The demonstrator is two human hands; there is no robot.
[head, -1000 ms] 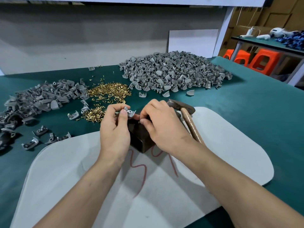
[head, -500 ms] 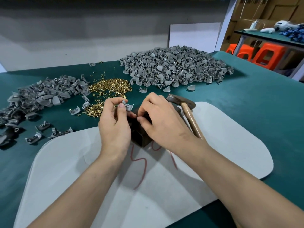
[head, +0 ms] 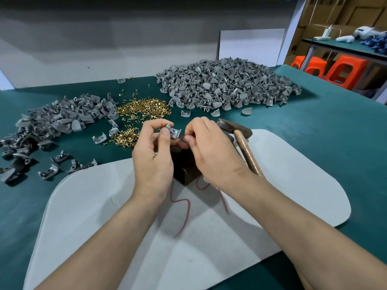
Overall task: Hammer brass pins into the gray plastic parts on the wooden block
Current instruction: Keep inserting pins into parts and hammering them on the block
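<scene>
Left hand (head: 154, 155) is up over the dark wooden block (head: 185, 166), thumb and fingers pinching one gray plastic part (head: 172, 131) just above it. The right hand (head: 213, 151) is curled in close, fingertips bunched at the part, and honestly I can't tell if there's a pin in there. The hammer (head: 240, 132) lies behind that hand on the white mat (head: 104, 206), with brass pins (head: 144, 107) between two heaps of gray parts (head: 226, 84) further back on the green bench (head: 314, 122).

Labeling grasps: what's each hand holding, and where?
Left hand pinches a gray part at its left end. Right hand: fingers curled, contents hidden.
</scene>
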